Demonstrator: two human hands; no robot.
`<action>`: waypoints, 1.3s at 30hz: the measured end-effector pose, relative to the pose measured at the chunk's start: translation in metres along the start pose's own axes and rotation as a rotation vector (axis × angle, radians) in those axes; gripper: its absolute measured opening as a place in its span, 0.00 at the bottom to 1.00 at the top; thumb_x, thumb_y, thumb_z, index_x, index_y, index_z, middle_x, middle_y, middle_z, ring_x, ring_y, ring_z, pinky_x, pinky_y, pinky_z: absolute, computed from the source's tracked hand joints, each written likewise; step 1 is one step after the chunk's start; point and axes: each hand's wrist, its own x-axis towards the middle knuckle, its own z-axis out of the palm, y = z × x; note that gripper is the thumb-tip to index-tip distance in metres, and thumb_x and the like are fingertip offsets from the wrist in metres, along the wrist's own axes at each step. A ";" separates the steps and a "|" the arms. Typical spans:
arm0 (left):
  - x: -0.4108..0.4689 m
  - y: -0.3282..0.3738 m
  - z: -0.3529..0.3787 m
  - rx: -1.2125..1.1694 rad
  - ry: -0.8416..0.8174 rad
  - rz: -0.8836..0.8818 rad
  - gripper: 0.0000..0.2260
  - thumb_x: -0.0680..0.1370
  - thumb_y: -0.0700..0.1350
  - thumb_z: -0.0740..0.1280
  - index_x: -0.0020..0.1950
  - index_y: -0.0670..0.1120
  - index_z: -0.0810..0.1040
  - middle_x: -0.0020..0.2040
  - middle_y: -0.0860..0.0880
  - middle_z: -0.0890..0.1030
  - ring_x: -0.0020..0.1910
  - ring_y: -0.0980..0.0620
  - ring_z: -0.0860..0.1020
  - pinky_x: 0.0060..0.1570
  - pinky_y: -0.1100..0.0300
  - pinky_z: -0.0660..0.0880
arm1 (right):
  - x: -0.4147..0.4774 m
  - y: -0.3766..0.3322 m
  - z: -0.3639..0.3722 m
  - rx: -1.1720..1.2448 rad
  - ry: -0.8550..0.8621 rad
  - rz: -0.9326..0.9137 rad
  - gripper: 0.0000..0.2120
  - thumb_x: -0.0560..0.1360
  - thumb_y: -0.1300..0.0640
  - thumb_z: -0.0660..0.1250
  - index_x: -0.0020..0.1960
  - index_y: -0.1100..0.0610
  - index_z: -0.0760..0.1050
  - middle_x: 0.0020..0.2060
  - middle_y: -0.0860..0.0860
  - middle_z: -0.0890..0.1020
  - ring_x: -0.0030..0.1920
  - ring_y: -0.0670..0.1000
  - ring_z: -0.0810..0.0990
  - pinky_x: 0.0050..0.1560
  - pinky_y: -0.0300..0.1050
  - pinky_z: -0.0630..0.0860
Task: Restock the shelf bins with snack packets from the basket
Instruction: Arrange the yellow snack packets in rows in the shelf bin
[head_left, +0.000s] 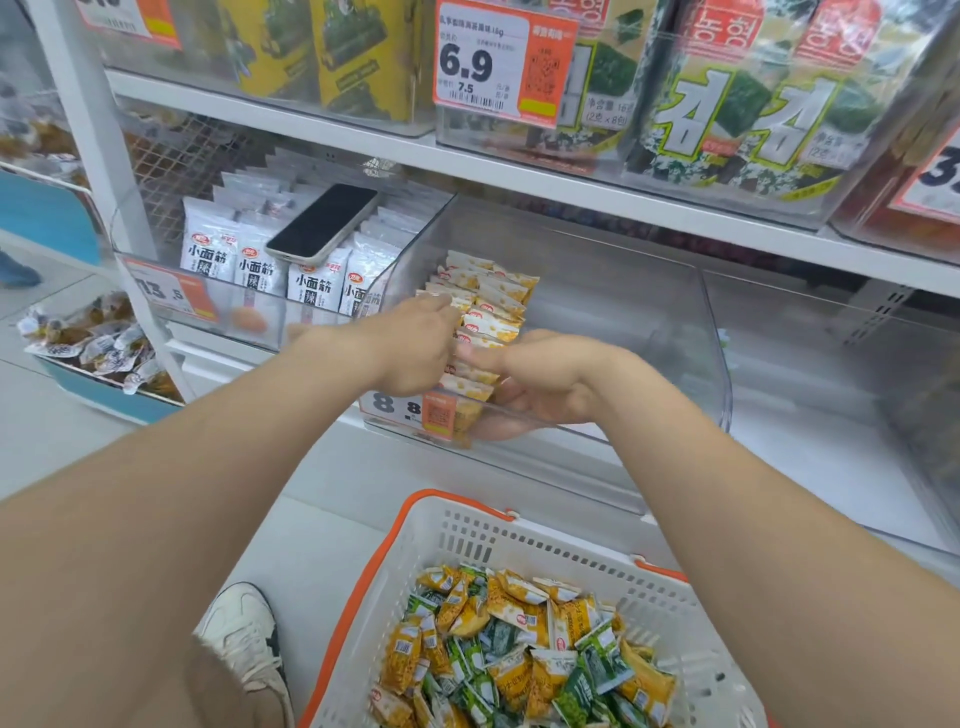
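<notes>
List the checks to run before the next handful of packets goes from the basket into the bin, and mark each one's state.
1. Room in the clear plastic bin: ok, there is open space to the right of the row.
2. Row of yellow snack packets in order: ok, they stand upright along the bin's left side.
3. Hands free to pick: not ok, the left hand and right hand both touch the row.
4. Stock in the white slotted basket: ok, yellow and green packets remain.
5. Sorting: not ok, green ones are mixed in, and the bin shows only yellow.
6. Black phone lying on the neighbouring white packets: cannot tell if stable.
</notes>
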 end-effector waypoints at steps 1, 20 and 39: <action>-0.001 0.001 0.002 -0.033 0.014 0.004 0.20 0.87 0.47 0.55 0.76 0.38 0.66 0.78 0.38 0.64 0.79 0.41 0.61 0.77 0.48 0.59 | 0.000 -0.002 -0.006 -0.022 0.040 0.031 0.29 0.81 0.43 0.68 0.73 0.60 0.68 0.63 0.65 0.81 0.55 0.64 0.85 0.59 0.62 0.82; 0.000 0.015 0.009 0.050 -0.220 -0.059 0.33 0.85 0.64 0.44 0.85 0.50 0.38 0.84 0.53 0.35 0.83 0.48 0.35 0.81 0.43 0.39 | 0.056 -0.030 -0.010 0.098 0.345 -0.172 0.28 0.86 0.43 0.52 0.82 0.56 0.59 0.79 0.52 0.65 0.77 0.54 0.66 0.74 0.52 0.61; -0.105 0.131 0.048 0.060 0.042 0.186 0.10 0.80 0.53 0.61 0.47 0.49 0.75 0.46 0.46 0.80 0.46 0.41 0.80 0.41 0.50 0.79 | -0.116 0.160 -0.003 -1.299 0.156 -0.335 0.13 0.75 0.50 0.59 0.49 0.53 0.81 0.41 0.54 0.83 0.43 0.59 0.82 0.43 0.52 0.81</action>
